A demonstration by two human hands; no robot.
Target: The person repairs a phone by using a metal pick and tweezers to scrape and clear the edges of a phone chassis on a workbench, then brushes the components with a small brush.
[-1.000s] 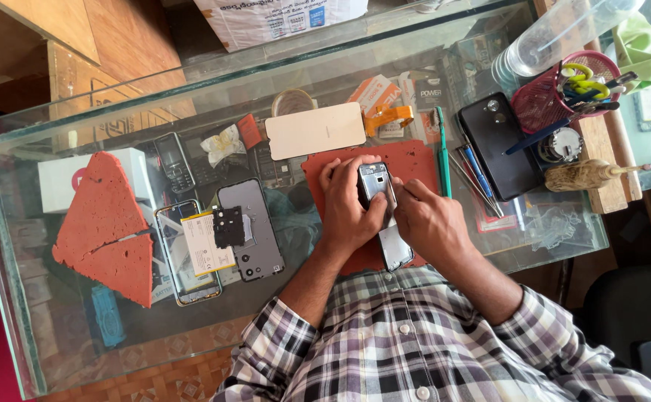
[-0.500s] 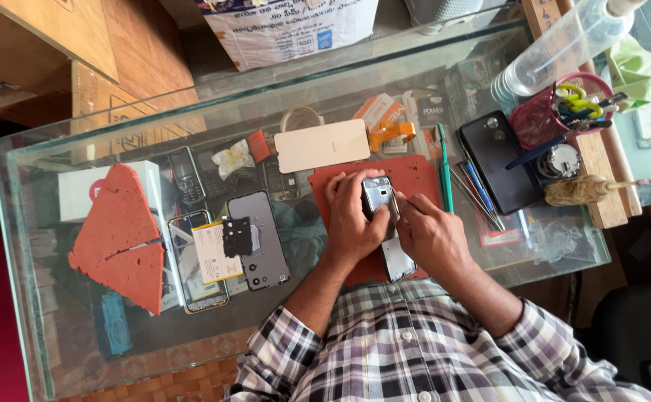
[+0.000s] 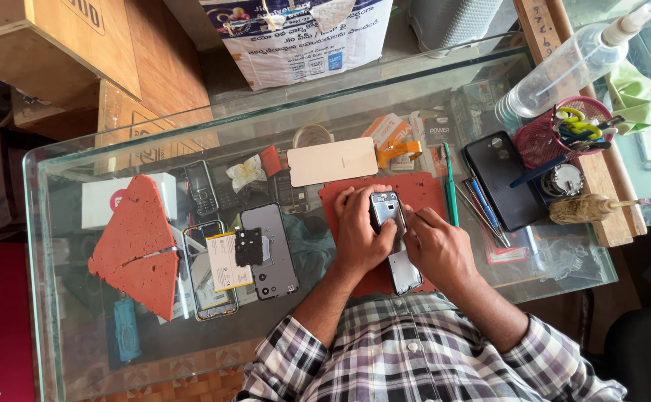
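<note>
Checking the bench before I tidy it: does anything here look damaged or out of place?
Yes. The red foam block at the left of the glass table is split by a crack across its middle. Beside it, an opened phone lies with its battery exposed. Both hands, left hand and right hand, hold a small phone.

Single head-worn view, looking almost straight down from above the person's own checked shirt [image 3: 422,357]. The top of the frame faces away from the body, toward a cardboard box [image 3: 296,33] and a wooden crate [image 3: 57,37] beyond the glass counter [image 3: 102,149]. Mid distance: nearly the whole counter fits, its left, far and near edges visible, the right end cut by the frame. Both forearms enter from the bottom centre, and the left hand [image 3: 359,234] and right hand [image 3: 437,249] sit near mid-frame. The frame is slightly rotated, so counter edges run skewed. No second view to overlap.
</note>
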